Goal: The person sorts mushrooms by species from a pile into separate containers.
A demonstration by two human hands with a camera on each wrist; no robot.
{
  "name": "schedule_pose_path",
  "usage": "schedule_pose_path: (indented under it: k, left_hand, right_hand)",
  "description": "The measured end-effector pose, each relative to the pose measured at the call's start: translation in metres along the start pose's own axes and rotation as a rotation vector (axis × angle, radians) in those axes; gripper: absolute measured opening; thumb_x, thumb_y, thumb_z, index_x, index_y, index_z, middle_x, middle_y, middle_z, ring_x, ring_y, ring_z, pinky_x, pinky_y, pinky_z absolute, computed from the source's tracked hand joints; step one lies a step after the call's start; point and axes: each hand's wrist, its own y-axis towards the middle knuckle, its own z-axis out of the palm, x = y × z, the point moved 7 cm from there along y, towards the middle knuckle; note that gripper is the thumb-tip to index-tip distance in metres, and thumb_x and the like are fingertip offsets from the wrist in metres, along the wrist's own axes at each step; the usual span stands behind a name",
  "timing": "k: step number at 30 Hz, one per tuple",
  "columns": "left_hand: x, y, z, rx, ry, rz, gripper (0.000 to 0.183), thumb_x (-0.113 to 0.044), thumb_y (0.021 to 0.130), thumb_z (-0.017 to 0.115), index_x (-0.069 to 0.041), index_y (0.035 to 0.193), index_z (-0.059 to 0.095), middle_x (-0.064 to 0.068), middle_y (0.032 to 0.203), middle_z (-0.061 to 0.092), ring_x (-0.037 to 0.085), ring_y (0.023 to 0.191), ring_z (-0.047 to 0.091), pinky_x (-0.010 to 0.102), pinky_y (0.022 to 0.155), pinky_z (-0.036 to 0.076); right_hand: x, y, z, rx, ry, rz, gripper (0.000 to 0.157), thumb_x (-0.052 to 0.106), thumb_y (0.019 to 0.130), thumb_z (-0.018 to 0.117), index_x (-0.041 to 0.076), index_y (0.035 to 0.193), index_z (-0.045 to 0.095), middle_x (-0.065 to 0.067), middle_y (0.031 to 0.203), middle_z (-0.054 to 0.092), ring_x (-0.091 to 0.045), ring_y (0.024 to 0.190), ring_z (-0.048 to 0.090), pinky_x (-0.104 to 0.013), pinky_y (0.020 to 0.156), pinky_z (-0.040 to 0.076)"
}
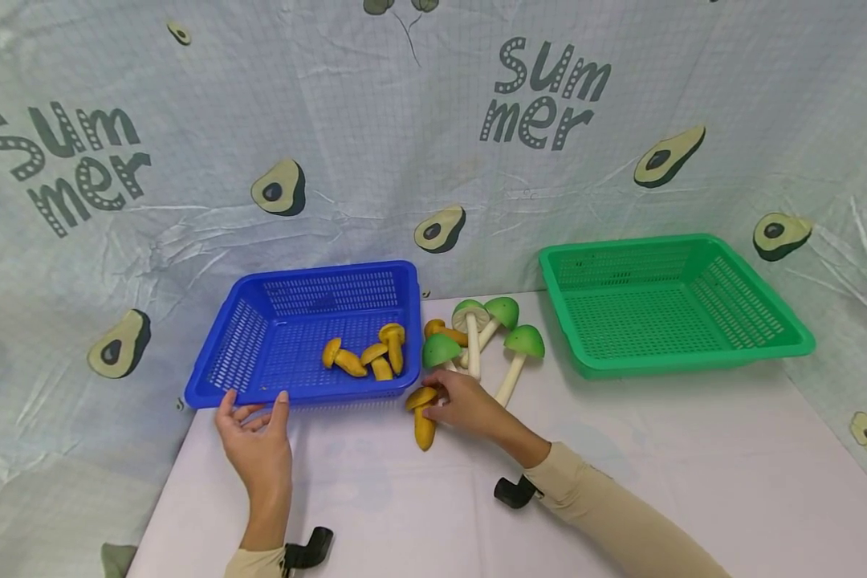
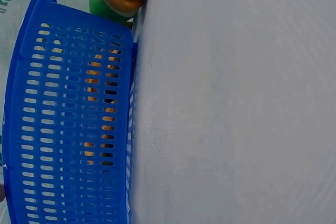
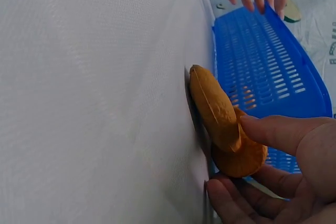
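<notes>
Near the blue basket's right front corner, my right hand [image 1: 470,405] pinches a yellow toy mushroom [image 1: 425,429] between thumb and fingers. In the right wrist view the thumb lies by the cap of this mushroom [image 3: 212,106], its stem close to the table. My left hand [image 1: 256,441] is at the front rim of the blue basket [image 1: 296,396], fingers spread and fingertips at the rim. Inside that basket lie 3 yellow mushrooms [image 1: 348,363]. Just right of it are several green-capped mushrooms [image 1: 523,341] with pale stems, and another yellow mushroom [image 1: 448,331] partly hidden among them.
A green basket [image 1: 694,357] stands at the back right of the white-covered table [image 1: 405,514]. Behind everything hangs a printed curtain [image 1: 376,120] with avocados and lettering. Dark curved pieces [image 1: 516,491] jut from both wrists.
</notes>
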Motion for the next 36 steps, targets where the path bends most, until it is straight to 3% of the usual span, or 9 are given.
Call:
schedule_pose_path:
  k: [4,9,13,21,30,36]
  left_hand:
    - [0.000,0.000,0.000,0.003,-0.005,-0.003,0.076,-0.026,0.094,0.074,-0.012,0.155,0.032,-0.006,0.109,0.047,0.008,0.087,0.052,0.008,0.066,0.044]
    - [0.000,-0.001,0.000,0.006,-0.018,-0.003,0.076,-0.026,0.094,0.075,-0.011,0.155,0.032,-0.006,0.109,0.047,0.008,0.087,0.052,0.008,0.066,0.045]
    - [0.000,-0.001,0.000,0.008,-0.022,0.000,0.076,-0.026,0.094,0.075,-0.011,0.155,0.032,-0.008,0.108,0.047,0.008,0.087,0.052,0.008,0.066,0.045]
    - [-0.001,0.000,0.001,0.005,-0.003,0.002,0.076,-0.027,0.094,0.074,-0.012,0.155,0.032,-0.008,0.109,0.047,0.008,0.087,0.051,0.008,0.067,0.045]
    - [0.000,-0.001,0.001,0.013,-0.005,-0.006,0.077,-0.026,0.094,0.074,-0.012,0.156,0.031,-0.003,0.112,0.048,0.007,0.087,0.051,0.008,0.067,0.045]
    - [0.000,0.000,0.001,0.009,-0.002,0.002,0.077,-0.028,0.094,0.073,-0.012,0.156,0.031,-0.008,0.109,0.046,0.007,0.088,0.052,0.008,0.067,0.045]
  right_hand:
    - [0.002,0.002,0.004,-0.004,-0.068,0.008,0.045,0.014,0.088,0.080,-0.003,0.126,0.063,-0.007,0.109,0.064,-0.014,0.088,0.058,-0.025,0.074,0.052]
    - [0.004,0.002,0.005,-0.002,-0.090,0.026,0.049,0.013,0.087,0.081,-0.004,0.128,0.061,-0.011,0.117,0.063,-0.014,0.090,0.057,-0.026,0.075,0.051]
    - [0.001,0.002,0.006,0.039,0.013,0.071,0.054,0.010,0.086,0.081,-0.005,0.133,0.057,-0.012,0.119,0.063,-0.015,0.089,0.060,-0.026,0.074,0.054]
    - [-0.013,-0.001,0.007,0.121,0.264,0.213,0.048,0.009,0.086,0.080,-0.002,0.128,0.059,-0.007,0.094,0.068,-0.014,0.078,0.065,-0.028,0.071,0.056]
    - [-0.017,-0.003,-0.005,0.121,0.333,0.221,0.040,0.008,0.089,0.076,0.000,0.125,0.063,-0.010,0.096,0.063,-0.017,0.078,0.065,-0.036,0.071,0.061]
    - [-0.020,-0.005,-0.017,0.127,0.397,0.232,0.041,0.006,0.092,0.071,0.000,0.130,0.061,-0.013,0.105,0.062,-0.020,0.084,0.068,-0.039,0.072,0.062]
